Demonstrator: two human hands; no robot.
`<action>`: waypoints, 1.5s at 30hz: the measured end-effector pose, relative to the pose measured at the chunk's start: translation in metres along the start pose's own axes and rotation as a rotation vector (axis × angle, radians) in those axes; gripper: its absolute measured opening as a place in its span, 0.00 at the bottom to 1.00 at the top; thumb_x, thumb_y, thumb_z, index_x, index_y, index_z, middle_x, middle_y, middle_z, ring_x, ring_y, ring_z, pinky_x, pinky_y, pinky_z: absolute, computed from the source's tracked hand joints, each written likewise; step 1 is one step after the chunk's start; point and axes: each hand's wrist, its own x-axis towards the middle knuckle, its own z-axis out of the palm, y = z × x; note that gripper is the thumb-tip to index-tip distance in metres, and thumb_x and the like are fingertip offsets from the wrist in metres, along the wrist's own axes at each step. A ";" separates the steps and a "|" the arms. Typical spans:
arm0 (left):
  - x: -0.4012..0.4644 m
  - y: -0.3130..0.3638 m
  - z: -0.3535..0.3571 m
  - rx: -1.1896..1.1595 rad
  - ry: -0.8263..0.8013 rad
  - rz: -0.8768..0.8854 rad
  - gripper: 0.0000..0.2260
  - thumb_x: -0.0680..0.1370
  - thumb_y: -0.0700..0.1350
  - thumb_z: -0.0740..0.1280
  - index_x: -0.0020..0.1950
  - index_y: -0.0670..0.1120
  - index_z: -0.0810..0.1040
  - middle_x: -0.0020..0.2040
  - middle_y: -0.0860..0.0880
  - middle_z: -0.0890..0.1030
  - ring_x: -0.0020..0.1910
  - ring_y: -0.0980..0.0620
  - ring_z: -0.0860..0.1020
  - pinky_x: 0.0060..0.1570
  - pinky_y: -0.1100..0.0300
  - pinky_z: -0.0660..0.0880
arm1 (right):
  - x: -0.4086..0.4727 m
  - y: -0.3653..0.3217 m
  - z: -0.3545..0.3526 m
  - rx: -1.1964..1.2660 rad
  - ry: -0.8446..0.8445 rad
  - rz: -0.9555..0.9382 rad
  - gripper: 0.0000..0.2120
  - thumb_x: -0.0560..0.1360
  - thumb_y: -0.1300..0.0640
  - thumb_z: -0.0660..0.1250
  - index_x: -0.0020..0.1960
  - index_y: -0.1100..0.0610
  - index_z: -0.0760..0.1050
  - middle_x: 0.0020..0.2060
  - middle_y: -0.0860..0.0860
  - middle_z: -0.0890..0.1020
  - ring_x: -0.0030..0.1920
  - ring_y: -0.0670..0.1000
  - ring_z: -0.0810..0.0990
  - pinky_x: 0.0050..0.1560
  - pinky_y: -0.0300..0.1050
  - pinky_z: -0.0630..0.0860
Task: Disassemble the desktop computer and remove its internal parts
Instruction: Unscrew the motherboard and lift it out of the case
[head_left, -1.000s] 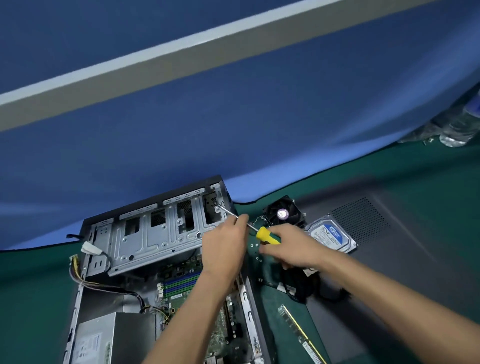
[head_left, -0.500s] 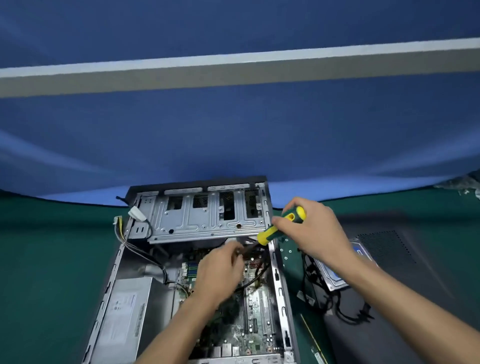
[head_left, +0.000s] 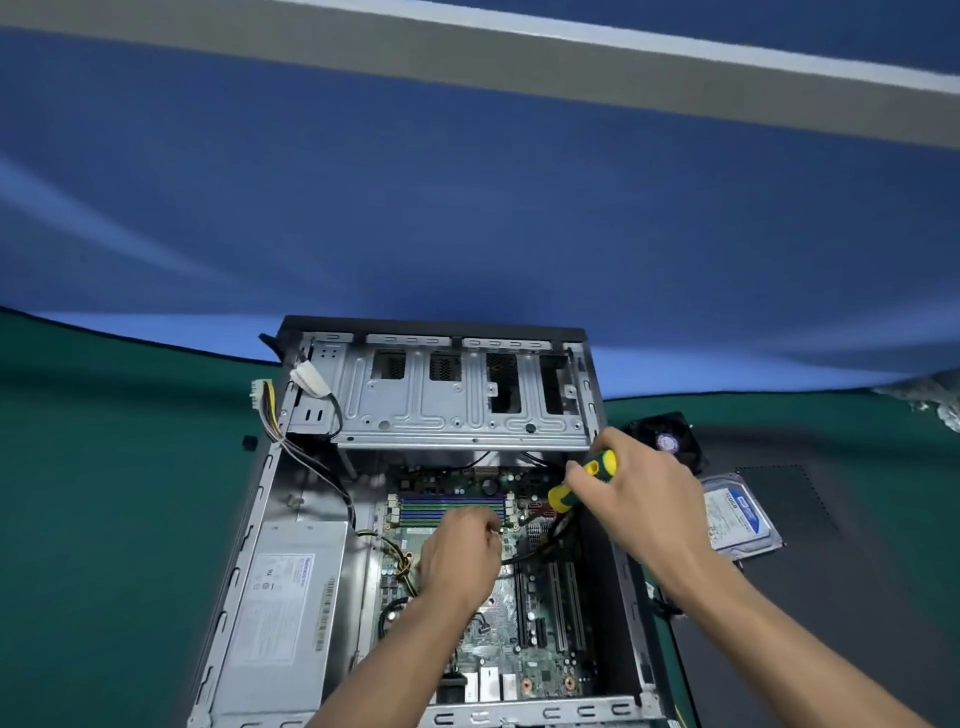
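The open computer case (head_left: 415, 519) gives access from above only over its motherboard (head_left: 524, 613). Relative to that board, the drive cage (head_left: 462, 410) roofs the far end, the power supply (head_left: 291, 613) fills the left side, and loose cables (head_left: 311, 467) cross between them. A screwdriver (head_left: 582, 480) and both forearms crowd the board's right and near parts.

I see one view only: my head camera looks forward and down, close over the open case (head_left: 592, 364) lying just beyond both hands, blue backdrop (head_left: 467, 208) filling the top.
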 end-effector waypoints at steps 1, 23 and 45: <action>0.001 -0.001 0.002 0.003 -0.032 -0.019 0.11 0.78 0.42 0.63 0.58 0.52 0.79 0.56 0.52 0.80 0.49 0.53 0.78 0.49 0.59 0.76 | -0.001 0.000 0.004 -0.003 0.008 0.008 0.11 0.71 0.41 0.62 0.44 0.48 0.71 0.24 0.46 0.76 0.28 0.47 0.73 0.26 0.40 0.60; 0.003 -0.014 0.012 -0.045 -0.208 -0.102 0.12 0.75 0.34 0.60 0.45 0.49 0.79 0.46 0.50 0.82 0.44 0.49 0.79 0.46 0.54 0.78 | -0.005 -0.001 0.033 -0.081 0.048 0.074 0.10 0.73 0.42 0.62 0.45 0.48 0.71 0.20 0.44 0.70 0.23 0.39 0.66 0.23 0.37 0.56; 0.051 -0.019 -0.011 0.896 -0.310 0.713 0.18 0.82 0.43 0.56 0.72 0.51 0.58 0.73 0.39 0.59 0.63 0.42 0.69 0.54 0.50 0.74 | 0.002 -0.023 0.029 -0.163 0.016 0.069 0.17 0.76 0.39 0.56 0.52 0.52 0.72 0.36 0.50 0.80 0.37 0.55 0.74 0.34 0.45 0.62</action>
